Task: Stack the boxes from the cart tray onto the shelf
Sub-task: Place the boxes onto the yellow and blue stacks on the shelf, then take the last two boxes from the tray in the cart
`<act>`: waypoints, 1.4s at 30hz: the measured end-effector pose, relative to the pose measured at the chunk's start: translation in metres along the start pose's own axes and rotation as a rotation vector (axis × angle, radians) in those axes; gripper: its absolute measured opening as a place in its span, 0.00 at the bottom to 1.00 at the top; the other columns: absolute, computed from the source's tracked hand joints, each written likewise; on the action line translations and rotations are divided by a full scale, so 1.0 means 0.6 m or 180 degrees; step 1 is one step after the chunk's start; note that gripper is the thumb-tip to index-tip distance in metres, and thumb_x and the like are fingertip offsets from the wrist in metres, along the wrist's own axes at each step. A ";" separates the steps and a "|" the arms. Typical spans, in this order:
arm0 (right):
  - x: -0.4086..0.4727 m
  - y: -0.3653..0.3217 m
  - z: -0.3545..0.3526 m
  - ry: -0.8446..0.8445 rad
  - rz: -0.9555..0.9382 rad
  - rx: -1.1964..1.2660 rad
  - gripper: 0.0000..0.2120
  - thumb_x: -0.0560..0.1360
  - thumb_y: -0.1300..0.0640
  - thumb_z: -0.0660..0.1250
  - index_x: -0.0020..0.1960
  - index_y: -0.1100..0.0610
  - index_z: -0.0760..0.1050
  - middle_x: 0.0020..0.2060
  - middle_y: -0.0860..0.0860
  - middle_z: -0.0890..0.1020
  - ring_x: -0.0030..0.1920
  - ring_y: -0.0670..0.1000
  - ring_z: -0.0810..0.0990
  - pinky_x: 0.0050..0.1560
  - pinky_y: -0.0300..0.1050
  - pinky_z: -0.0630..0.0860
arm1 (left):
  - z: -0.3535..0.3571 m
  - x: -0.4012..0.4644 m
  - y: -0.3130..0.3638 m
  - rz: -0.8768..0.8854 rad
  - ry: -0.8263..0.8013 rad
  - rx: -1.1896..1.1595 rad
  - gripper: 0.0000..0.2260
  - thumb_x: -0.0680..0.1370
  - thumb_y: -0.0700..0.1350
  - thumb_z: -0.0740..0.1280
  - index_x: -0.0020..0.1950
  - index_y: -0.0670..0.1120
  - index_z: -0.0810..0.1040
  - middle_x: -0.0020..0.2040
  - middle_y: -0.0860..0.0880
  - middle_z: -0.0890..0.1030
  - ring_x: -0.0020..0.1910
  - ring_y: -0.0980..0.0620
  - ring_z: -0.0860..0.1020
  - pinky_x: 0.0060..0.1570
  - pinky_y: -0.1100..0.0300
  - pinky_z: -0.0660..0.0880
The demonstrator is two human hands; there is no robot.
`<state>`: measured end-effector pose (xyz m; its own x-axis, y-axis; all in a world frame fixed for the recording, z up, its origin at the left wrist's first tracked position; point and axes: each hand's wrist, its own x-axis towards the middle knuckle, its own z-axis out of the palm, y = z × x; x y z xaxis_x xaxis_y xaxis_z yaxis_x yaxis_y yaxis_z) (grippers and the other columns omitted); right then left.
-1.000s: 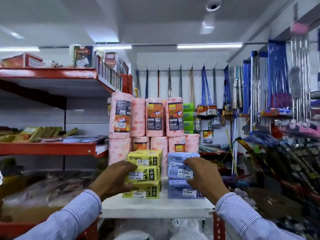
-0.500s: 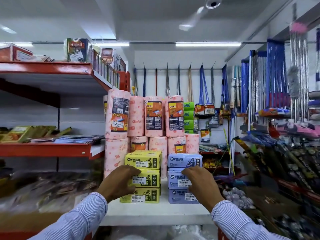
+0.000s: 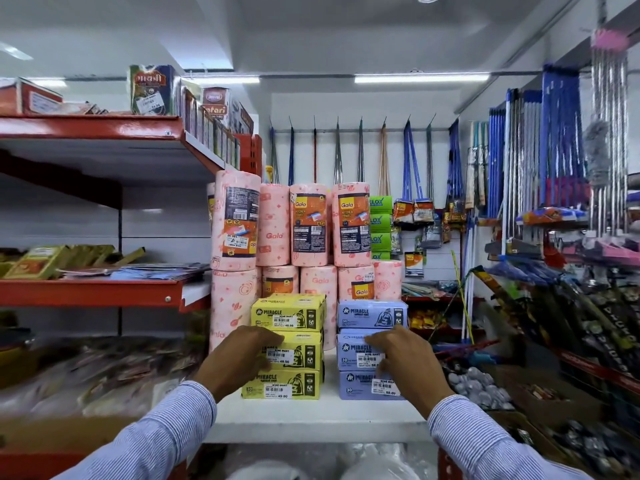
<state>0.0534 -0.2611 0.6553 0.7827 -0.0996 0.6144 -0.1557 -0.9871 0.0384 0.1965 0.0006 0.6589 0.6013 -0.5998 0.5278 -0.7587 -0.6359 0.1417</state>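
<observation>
Two stacks of boxes stand side by side on a white shelf point(image 3: 311, 419). The left stack holds three yellow boxes point(image 3: 294, 311), the right stack three blue boxes point(image 3: 370, 313). My left hand point(image 3: 239, 358) lies flat against the left front of the middle yellow box, fingers spread over its upper edge. My right hand point(image 3: 405, 362) rests on the front right of the middle blue box, fingertips touching its face. Neither hand lifts a box. No cart tray shows in this view.
Pink kitchen towel rolls point(image 3: 311, 230) stand two tiers high right behind the boxes. Red shelves point(image 3: 90, 291) with packets run along the left. Brooms and mops point(image 3: 554, 150) hang at the right above cluttered racks. A narrow gap separates the two stacks.
The view has drawn nearer and tilted. Both hands slid slightly upward on the stacks, from lower boxes to the middle ones. The stacks stay in place.
</observation>
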 end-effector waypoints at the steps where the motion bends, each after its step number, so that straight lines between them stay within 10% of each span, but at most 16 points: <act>1: -0.001 -0.001 -0.001 -0.0012 0.0009 0.0008 0.17 0.67 0.60 0.75 0.55 0.51 0.80 0.46 0.49 0.83 0.50 0.53 0.80 0.47 0.48 0.79 | 0.001 0.000 0.000 -0.0013 0.0001 -0.0001 0.20 0.74 0.37 0.74 0.64 0.49 0.80 0.63 0.48 0.82 0.57 0.49 0.82 0.48 0.61 0.80; 11: -0.011 -0.003 0.008 -0.0005 -0.0154 -0.0084 0.21 0.72 0.56 0.72 0.64 0.51 0.74 0.58 0.49 0.82 0.57 0.54 0.77 0.54 0.52 0.79 | 0.011 -0.020 0.015 -0.0019 0.0157 0.0115 0.21 0.76 0.41 0.73 0.69 0.48 0.76 0.67 0.46 0.80 0.63 0.47 0.79 0.63 0.53 0.76; 15: -0.041 -0.013 0.017 -0.0102 -0.0172 -0.0181 0.36 0.76 0.41 0.65 0.77 0.52 0.57 0.77 0.53 0.64 0.76 0.57 0.60 0.76 0.58 0.59 | 0.039 -0.058 0.033 0.0285 0.0344 0.0727 0.34 0.77 0.57 0.67 0.79 0.49 0.59 0.80 0.48 0.60 0.80 0.45 0.56 0.77 0.44 0.57; 22: -0.174 -0.058 0.028 -0.0185 -0.0321 -0.0008 0.44 0.75 0.30 0.56 0.79 0.49 0.38 0.79 0.54 0.39 0.78 0.62 0.35 0.77 0.67 0.44 | 0.101 -0.173 0.098 0.0498 0.0720 0.0795 0.41 0.76 0.68 0.58 0.81 0.50 0.46 0.82 0.43 0.46 0.81 0.38 0.44 0.76 0.35 0.49; 42: -0.752 -0.078 0.427 -0.3534 0.0159 0.0528 0.34 0.77 0.43 0.62 0.78 0.53 0.56 0.79 0.55 0.56 0.77 0.60 0.55 0.74 0.57 0.60 | 0.561 -0.720 0.151 -0.0647 -0.2391 -0.0622 0.33 0.75 0.56 0.68 0.77 0.48 0.63 0.77 0.44 0.66 0.74 0.41 0.67 0.70 0.46 0.69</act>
<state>-0.1380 -0.2024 0.1746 0.8938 -0.1146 -0.4335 -0.1846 -0.9751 -0.1228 -0.0476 0.0386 0.1622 0.6877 -0.6921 -0.2192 -0.6044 -0.7131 0.3553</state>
